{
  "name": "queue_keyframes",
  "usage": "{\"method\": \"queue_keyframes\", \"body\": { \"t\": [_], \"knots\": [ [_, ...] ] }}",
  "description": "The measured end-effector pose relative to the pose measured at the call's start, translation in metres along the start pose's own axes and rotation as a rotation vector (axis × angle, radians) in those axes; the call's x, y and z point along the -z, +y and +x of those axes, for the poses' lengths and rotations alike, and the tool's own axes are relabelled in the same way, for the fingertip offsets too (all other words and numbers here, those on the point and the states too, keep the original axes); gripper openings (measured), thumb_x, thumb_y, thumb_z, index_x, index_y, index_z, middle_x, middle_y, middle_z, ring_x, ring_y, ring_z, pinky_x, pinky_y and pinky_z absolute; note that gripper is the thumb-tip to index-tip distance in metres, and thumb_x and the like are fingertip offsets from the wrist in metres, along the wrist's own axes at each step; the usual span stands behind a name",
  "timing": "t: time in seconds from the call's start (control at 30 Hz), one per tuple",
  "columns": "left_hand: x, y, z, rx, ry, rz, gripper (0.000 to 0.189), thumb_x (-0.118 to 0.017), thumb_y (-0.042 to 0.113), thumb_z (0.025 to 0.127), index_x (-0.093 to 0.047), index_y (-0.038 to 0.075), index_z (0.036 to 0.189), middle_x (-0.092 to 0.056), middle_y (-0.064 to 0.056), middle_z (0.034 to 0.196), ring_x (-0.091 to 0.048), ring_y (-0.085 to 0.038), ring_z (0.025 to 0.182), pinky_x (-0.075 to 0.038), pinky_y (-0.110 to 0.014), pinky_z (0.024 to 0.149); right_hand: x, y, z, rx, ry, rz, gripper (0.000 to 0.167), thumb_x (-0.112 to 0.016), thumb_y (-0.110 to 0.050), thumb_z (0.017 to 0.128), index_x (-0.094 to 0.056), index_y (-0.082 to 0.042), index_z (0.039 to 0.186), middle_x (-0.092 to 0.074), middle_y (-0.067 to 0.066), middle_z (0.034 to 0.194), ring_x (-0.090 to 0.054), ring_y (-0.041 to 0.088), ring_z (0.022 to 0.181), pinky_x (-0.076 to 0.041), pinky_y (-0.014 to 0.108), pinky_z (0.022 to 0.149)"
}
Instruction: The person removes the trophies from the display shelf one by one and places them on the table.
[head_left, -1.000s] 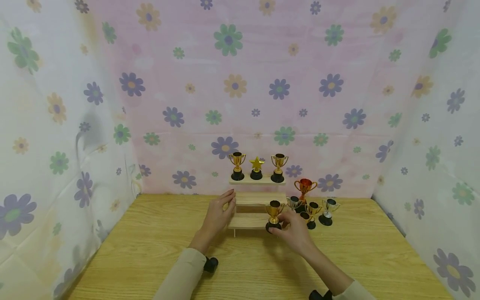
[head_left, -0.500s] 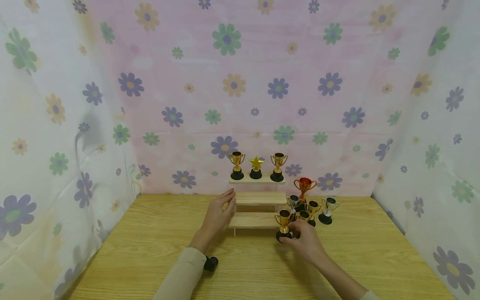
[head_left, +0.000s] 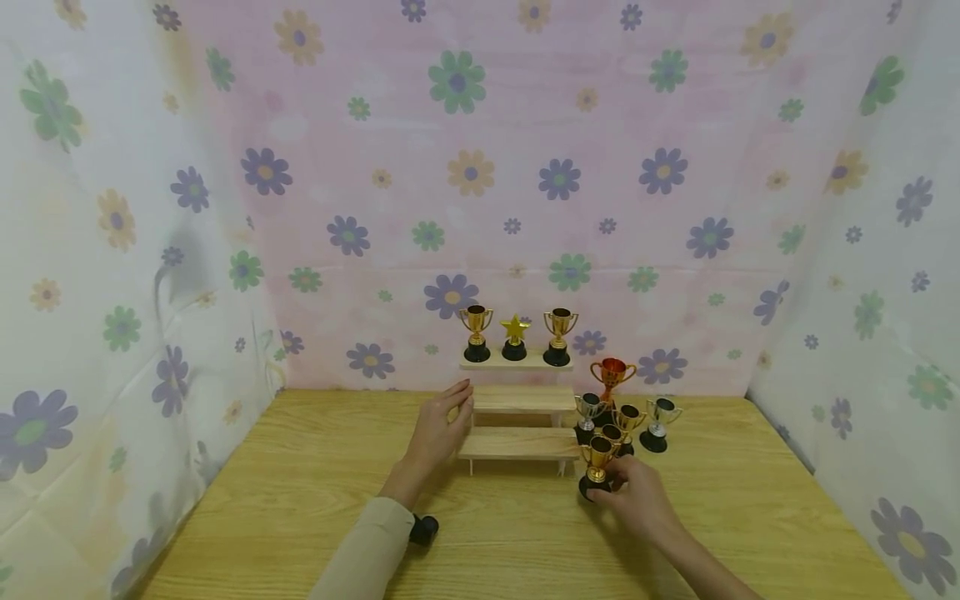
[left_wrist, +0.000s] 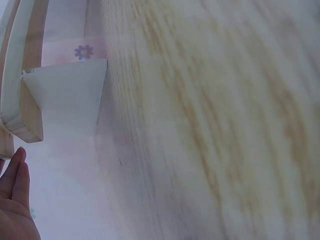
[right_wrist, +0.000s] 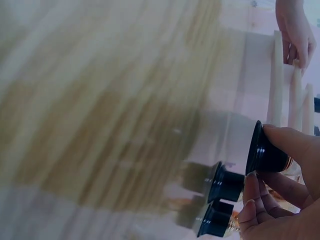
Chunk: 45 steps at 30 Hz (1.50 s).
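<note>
One gold trophy [head_left: 600, 454] is leaving the stand [head_left: 517, 442], seemingly unplaced, your right hand [head_left: 643, 498] pinching it, your left hand [head_left: 437, 432] lying straight-fingered.

Soft, even light leaves faint shadows on the worktop [head_left: 510, 533]. Both wrist views look hazy, its nearest grain blurred.
</note>
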<state>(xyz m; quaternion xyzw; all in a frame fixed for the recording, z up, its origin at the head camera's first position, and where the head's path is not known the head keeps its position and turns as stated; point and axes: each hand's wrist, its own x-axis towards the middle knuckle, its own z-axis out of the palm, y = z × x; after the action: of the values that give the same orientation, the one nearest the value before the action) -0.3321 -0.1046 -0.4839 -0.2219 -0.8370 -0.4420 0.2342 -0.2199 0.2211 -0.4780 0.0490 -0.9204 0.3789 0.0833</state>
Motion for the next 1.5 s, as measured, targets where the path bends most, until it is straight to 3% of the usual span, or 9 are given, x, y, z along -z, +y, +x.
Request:
{"method": "queue_keyframes", "body": {
  "t": [0.6,1.5],
  "knots": [
    [-0.001,0.000,-0.001,0.023,-0.008,0.014,0.035,-0.059,0.019,0.106,-0.068,-0.004,0.131,-0.061,-0.017,0.141,-0.057,-0.031,0.133,-0.045,-0.047,0.110,0.013,0.026,-0.003,-0.078,-0.003,-0.005,0.038,-0.091,-0.014,0.073,-0.072,0.005,0.101,-0.067,0.004,0.089,-0.060,0.015,0.077,-0.050,0.028,0.066],
    [0.000,0.005,0.000,0.008,0.010,0.018,0.034,-0.060,0.017,0.105,-0.068,-0.005,0.129,-0.062,-0.017,0.140,-0.058,-0.032,0.132,-0.047,-0.047,0.109,0.034,0.047,0.009,-0.076,-0.010,-0.037,0.037,-0.089,-0.013,0.076,-0.070,0.009,0.099,-0.072,0.011,0.090,-0.067,0.022,0.080,-0.056,0.035,0.068]
  ]
}}
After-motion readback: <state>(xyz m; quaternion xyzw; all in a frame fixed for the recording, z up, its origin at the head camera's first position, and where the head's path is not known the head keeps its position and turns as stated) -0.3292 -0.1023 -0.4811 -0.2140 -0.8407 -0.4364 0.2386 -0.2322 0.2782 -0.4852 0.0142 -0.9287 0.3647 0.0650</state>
